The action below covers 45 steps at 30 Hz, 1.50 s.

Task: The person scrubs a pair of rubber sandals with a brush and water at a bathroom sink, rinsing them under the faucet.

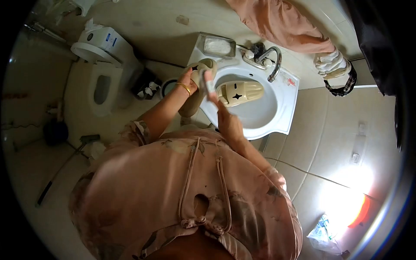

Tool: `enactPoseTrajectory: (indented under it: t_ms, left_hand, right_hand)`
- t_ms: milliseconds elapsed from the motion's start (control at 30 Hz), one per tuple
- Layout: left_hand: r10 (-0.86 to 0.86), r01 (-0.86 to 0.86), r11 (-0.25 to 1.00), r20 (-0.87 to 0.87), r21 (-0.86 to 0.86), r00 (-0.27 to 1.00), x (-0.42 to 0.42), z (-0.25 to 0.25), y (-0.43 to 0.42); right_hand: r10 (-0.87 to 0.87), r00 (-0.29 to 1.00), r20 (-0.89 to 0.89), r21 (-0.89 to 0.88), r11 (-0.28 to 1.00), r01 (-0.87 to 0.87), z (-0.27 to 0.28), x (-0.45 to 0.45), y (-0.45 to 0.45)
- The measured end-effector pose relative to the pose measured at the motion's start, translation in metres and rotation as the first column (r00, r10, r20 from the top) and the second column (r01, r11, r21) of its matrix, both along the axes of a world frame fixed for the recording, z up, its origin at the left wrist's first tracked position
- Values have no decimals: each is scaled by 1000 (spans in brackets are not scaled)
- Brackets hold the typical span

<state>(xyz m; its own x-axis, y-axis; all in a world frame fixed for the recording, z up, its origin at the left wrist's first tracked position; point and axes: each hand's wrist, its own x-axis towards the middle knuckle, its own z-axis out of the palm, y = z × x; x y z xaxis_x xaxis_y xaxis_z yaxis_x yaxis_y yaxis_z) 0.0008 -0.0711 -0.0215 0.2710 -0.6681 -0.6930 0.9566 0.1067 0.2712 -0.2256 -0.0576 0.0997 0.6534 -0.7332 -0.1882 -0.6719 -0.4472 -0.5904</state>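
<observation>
My left hand (187, 80), with a gold bangle at the wrist, grips a beige slipper (190, 104) at the left edge of the sink. A dark star mark shows on its strap, and the slipper stands tilted. My right hand (229, 125) is closed around the handle of a brush (210, 89), which is smeared by motion. The brush's head lies against or close to the slipper; contact is hard to tell. A second beige slipper (249, 91), with a black star on it, rests in the white sink (284, 110).
A curved metal faucet (276, 60) and a soap tray (219, 47) sit at the sink's back. Pink cloth (290, 26) hangs above. Leftward are a toilet (104, 93), a dark bin (143, 82) and a long-handled floor tool (65, 173). A plastic bag (324, 236) lies lower right.
</observation>
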Motion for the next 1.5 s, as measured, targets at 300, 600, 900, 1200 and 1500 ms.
enactPoseTrajectory:
  t_ms: [300, 600, 900, 1200, 1500]
  left_hand:
    - [-8, 8, 1000, 27, -10, 1000, 4, -3, 0]
    - [16, -15, 999, -7, 42, 1000, 21, -18, 5]
    - [-8, 8, 1000, -16, 15, 1000, 42, -21, 8]
    - [-100, 100, 989, -9, 105, 995, 38, 19, 19]
    - [-605, 333, 790, 739, 514, 296, -2, -14, 51]
  right_hand:
    - [-97, 987, -126, -37, 995, 93, -18, 31, -35]
    - [-52, 991, -125, -61, 997, 45, -11, 21, -22]
    - [59, 992, -115, -6, 998, -60, 6, 1, 17]
    - [-76, 992, -100, -34, 997, 73, 20, 32, -14]
    - [-192, 971, 143, 221, 962, 157, -52, -1, -25]
